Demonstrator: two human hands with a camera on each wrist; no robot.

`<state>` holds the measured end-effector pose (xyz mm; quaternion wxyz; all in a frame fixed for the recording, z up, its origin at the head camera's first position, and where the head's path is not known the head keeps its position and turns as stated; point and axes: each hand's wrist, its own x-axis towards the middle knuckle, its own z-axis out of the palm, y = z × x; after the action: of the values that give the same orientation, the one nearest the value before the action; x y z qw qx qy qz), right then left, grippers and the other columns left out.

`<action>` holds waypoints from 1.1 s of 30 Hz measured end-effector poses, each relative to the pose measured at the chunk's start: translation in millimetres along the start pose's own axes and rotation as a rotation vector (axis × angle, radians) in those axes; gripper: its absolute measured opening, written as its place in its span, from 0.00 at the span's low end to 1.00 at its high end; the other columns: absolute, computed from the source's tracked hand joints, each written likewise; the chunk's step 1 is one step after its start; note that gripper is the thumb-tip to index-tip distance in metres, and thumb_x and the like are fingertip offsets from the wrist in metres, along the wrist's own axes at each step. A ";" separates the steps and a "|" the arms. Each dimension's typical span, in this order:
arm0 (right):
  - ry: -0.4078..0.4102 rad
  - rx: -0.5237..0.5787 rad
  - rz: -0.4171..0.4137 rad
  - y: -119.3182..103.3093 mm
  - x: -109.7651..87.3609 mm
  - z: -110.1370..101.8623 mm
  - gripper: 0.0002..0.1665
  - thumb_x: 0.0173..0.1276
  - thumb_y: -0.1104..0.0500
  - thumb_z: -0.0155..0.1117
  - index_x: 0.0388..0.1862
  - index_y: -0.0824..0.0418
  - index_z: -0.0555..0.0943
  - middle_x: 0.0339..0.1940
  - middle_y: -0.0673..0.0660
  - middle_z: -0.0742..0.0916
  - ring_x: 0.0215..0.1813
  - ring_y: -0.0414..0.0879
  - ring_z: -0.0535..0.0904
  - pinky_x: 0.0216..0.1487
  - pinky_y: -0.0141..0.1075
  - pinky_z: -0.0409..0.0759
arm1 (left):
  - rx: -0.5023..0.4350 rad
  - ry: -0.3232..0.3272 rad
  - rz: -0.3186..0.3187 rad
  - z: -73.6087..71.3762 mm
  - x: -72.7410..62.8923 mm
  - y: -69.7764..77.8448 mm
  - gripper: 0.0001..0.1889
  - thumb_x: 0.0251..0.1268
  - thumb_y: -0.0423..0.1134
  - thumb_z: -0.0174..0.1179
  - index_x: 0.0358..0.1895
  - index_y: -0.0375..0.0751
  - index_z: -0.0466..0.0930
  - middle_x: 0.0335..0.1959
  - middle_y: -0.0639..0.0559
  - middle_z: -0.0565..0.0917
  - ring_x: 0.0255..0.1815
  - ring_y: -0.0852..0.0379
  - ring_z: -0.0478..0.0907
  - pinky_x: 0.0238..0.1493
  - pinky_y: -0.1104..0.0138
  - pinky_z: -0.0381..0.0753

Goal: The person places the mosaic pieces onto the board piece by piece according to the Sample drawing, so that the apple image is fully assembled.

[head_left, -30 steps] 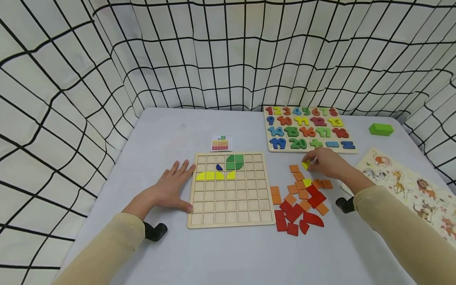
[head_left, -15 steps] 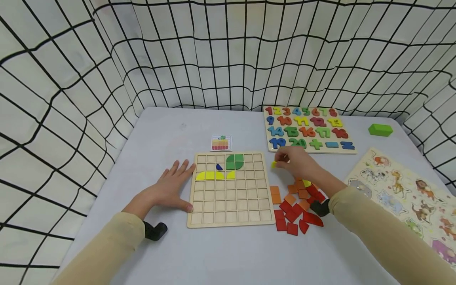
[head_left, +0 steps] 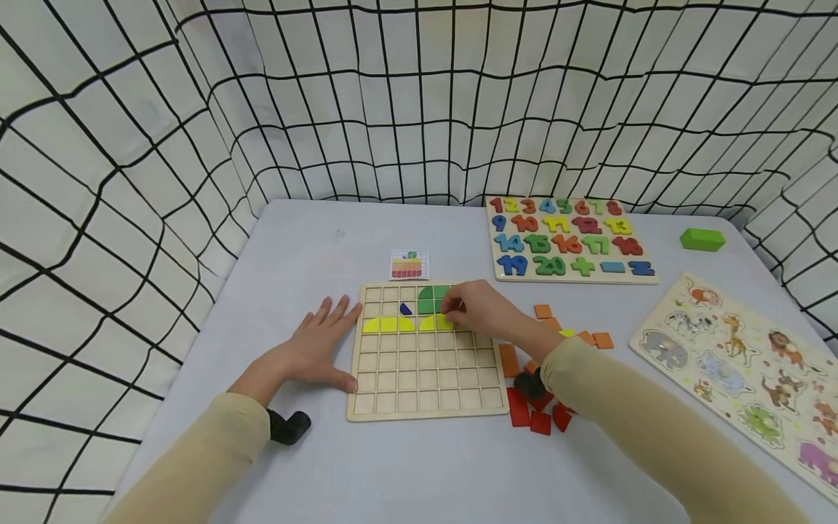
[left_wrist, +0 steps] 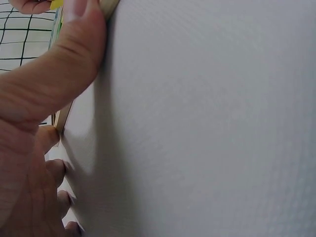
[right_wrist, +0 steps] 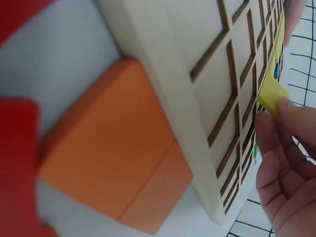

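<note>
A wooden grid board [head_left: 419, 382] lies in the middle of the table. My left hand [head_left: 304, 356] is spread flat at its left side, thumb and index finger touching the edge. Over the upper grid, my right hand [head_left: 487, 313] pinches a small yellow tile [right_wrist: 271, 93] between thumb and fingertips; in the right wrist view the tile sits tilted against the cells. Left of it, yellow pieces [head_left: 389, 324] form a row. Green pieces [head_left: 430, 300], partly covered by the hand, and a dark blue piece [head_left: 406, 309] lie above that row.
A small picture card [head_left: 409, 265] lies behind the board. Orange tiles [head_left: 509, 360] and red tiles [head_left: 519, 407] spread to the right, partly under my right forearm. Farther off are a number puzzle [head_left: 569, 240], an animal puzzle [head_left: 740, 371] and a green block [head_left: 703, 239].
My right hand has carried the yellow tile leftward from the loose tiles onto the board's upper grid, beside the yellow row. The left hand has stayed at the board's edge.
</note>
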<state>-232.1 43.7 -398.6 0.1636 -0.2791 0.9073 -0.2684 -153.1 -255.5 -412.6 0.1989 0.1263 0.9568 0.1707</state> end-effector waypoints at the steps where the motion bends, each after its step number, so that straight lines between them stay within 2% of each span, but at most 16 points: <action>1: -0.001 -0.007 0.004 -1.3 0.8 0.6 0.05 0.73 0.62 0.67 0.43 0.60 0.87 0.41 0.54 0.89 0.42 0.46 0.81 0.49 0.36 0.84 | 0.001 0.000 -0.001 0.2 -0.1 -0.2 0.71 0.40 0.61 0.81 0.83 0.37 0.44 0.85 0.33 0.40 0.84 0.28 0.30 0.79 0.32 0.37; 8: 0.019 -0.059 0.008 -3.5 2.6 3.5 0.06 0.72 0.62 0.67 0.43 0.60 0.90 0.42 0.54 0.90 0.42 0.45 0.82 0.50 0.37 0.86 | 0.008 -0.002 -0.005 -1.0 0.4 0.4 0.71 0.40 0.61 0.81 0.84 0.38 0.43 0.85 0.33 0.39 0.84 0.29 0.30 0.79 0.32 0.36; 15: 0.046 -0.071 -0.007 -2.7 3.5 6.6 0.05 0.71 0.62 0.68 0.40 0.58 0.90 0.40 0.53 0.91 0.41 0.44 0.83 0.48 0.37 0.86 | 0.015 0.000 0.000 -2.2 0.6 1.0 0.71 0.40 0.61 0.81 0.83 0.37 0.43 0.85 0.33 0.40 0.84 0.28 0.31 0.79 0.31 0.37; 19: 0.057 -0.068 0.004 -0.6 -0.5 5.6 0.06 0.72 0.61 0.67 0.42 0.58 0.90 0.41 0.53 0.91 0.41 0.44 0.82 0.49 0.37 0.85 | 0.011 -0.005 -0.002 -0.7 0.6 1.6 0.71 0.40 0.61 0.81 0.83 0.37 0.44 0.85 0.33 0.40 0.84 0.28 0.31 0.79 0.31 0.37; 25: 0.092 -0.086 0.075 16.7 -22.8 -14.2 0.08 0.74 0.60 0.66 0.46 0.60 0.88 0.43 0.54 0.90 0.43 0.46 0.82 0.49 0.39 0.84 | 0.013 -0.008 0.002 2.3 2.0 1.0 0.71 0.40 0.62 0.80 0.83 0.37 0.43 0.85 0.32 0.40 0.84 0.27 0.31 0.79 0.31 0.37; 30: 0.110 -0.088 0.159 48.4 -52.0 -40.4 0.09 0.73 0.62 0.67 0.49 0.61 0.88 0.43 0.57 0.89 0.44 0.49 0.81 0.47 0.39 0.85 | 0.032 -0.006 0.014 1.3 2.4 -0.4 0.71 0.41 0.63 0.80 0.83 0.37 0.43 0.85 0.32 0.40 0.84 0.27 0.31 0.78 0.30 0.38; 33: 0.087 -0.080 0.213 68.1 -71.9 -52.9 0.11 0.73 0.62 0.66 0.51 0.61 0.87 0.44 0.57 0.89 0.46 0.50 0.81 0.48 0.40 0.85 | 0.031 -0.010 0.011 -0.5 1.2 -0.4 0.71 0.42 0.62 0.79 0.83 0.36 0.43 0.84 0.32 0.39 0.84 0.27 0.31 0.78 0.30 0.38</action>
<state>-227.3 155.1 -384.9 0.1404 -0.1755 0.9480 -0.2252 -154.5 -255.6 -412.7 0.2006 0.1356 0.9576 0.1565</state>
